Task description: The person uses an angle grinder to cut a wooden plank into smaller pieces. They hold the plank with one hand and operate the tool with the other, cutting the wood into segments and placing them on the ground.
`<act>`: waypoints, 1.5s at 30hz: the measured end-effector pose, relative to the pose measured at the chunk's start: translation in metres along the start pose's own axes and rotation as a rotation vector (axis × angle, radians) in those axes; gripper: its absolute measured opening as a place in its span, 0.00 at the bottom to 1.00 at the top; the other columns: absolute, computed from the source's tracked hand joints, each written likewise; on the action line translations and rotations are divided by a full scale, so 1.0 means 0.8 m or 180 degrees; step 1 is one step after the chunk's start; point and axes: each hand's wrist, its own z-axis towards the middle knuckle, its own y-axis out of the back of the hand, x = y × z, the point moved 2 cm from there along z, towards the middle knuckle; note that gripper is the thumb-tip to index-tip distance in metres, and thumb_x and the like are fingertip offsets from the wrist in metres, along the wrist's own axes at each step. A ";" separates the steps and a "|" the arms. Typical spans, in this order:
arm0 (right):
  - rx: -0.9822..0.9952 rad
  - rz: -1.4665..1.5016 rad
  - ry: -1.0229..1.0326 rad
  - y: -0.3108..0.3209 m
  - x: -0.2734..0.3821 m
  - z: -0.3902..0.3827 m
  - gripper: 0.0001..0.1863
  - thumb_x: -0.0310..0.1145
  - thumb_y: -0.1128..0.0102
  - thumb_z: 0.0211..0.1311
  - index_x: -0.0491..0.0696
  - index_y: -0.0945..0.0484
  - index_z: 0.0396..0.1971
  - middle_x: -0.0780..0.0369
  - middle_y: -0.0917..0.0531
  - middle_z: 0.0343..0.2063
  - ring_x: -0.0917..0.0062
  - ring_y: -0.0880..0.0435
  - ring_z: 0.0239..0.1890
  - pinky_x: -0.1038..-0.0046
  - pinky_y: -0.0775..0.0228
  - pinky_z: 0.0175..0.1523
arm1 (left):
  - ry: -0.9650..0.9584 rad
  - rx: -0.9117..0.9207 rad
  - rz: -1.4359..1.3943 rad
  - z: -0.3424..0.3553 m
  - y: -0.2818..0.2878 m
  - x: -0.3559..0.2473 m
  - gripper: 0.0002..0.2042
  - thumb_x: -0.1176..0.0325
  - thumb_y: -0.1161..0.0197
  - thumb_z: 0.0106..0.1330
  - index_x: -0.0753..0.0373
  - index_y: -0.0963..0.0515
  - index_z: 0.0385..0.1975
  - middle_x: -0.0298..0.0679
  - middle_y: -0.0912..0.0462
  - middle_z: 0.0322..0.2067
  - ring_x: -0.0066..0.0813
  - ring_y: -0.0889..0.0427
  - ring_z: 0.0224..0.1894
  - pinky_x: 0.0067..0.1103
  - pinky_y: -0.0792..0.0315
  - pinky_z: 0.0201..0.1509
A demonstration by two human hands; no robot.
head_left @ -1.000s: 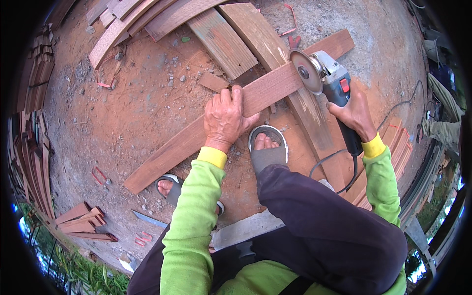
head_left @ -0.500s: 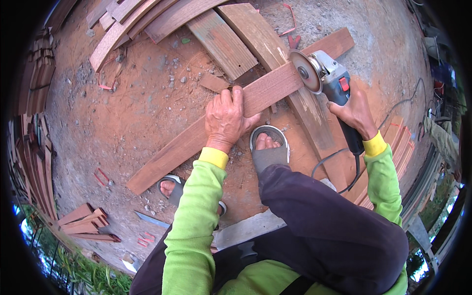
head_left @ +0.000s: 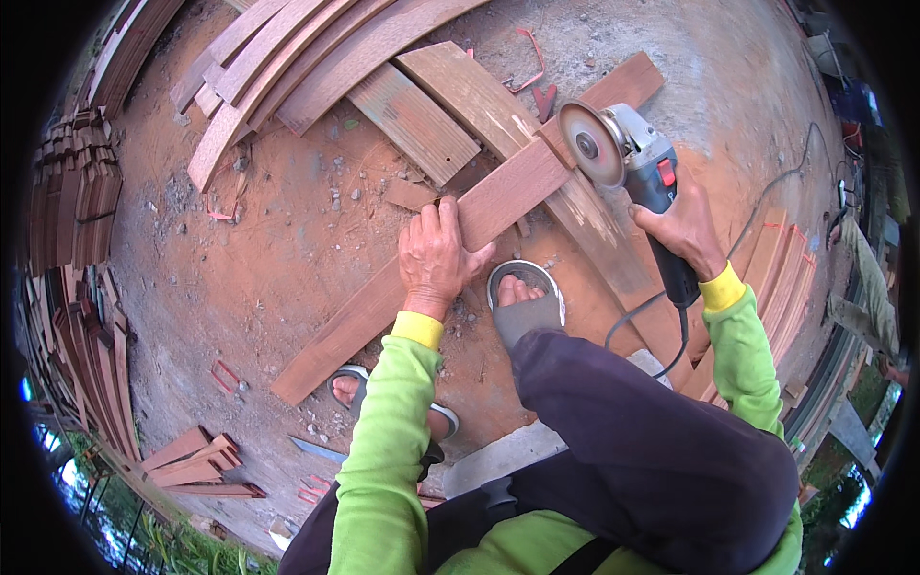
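A long reddish-brown plank slants across the middle, its far part lying over a thicker weathered timber. My left hand grips the plank near its middle, fingers over the top and thumb to the right. My right hand is closed round the body of an angle grinder with a red switch. Its worn brown cutting disc stands at the plank's right edge. Just left of the disc, a dark line crosses the plank. Whether the disc is spinning cannot be told.
My sandalled foot rests beside the plank. The grinder's black cord loops near my right knee. Curved stacks of boards lie at the far left; more planks lie to the right. Offcuts and a blue-grey blade-like strip lie at left.
The grinder's disc has shifted slightly right relative to the plank, uncovering the dark line across it. My left hand keeps its hold. The whole view has shifted a little.
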 end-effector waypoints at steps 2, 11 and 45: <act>-0.0164 0.0109 -0.0147 0.002 -0.007 -0.004 0.28 0.36 0.27 0.40 0.35 0.26 0.40 0.50 0.17 0.29 0.64 0.15 0.32 0.66 0.23 0.40 | -0.0099 -0.0105 -0.0057 -0.002 0.003 0.002 0.37 0.49 0.23 0.41 0.63 0.27 0.50 0.44 0.24 0.37 0.42 0.22 0.40 0.35 0.28 0.46; -0.0649 0.0438 -0.0647 0.025 -0.034 -0.030 0.27 0.35 0.26 0.43 0.36 0.25 0.42 0.56 0.16 0.31 0.72 0.16 0.32 0.69 0.23 0.40 | -0.0096 -0.0043 -0.0041 -0.029 0.023 0.000 0.36 0.59 0.20 0.42 0.66 0.29 0.51 0.46 0.25 0.41 0.45 0.23 0.44 0.36 0.30 0.48; -0.0893 0.0578 -0.1013 0.032 -0.065 -0.058 0.27 0.35 0.27 0.43 0.36 0.24 0.43 0.53 0.16 0.34 0.70 0.16 0.36 0.68 0.23 0.44 | 0.0305 0.0920 0.0749 -0.157 0.055 0.140 0.47 0.55 0.19 0.41 0.64 0.35 0.62 0.47 0.26 0.50 0.47 0.27 0.55 0.39 0.36 0.61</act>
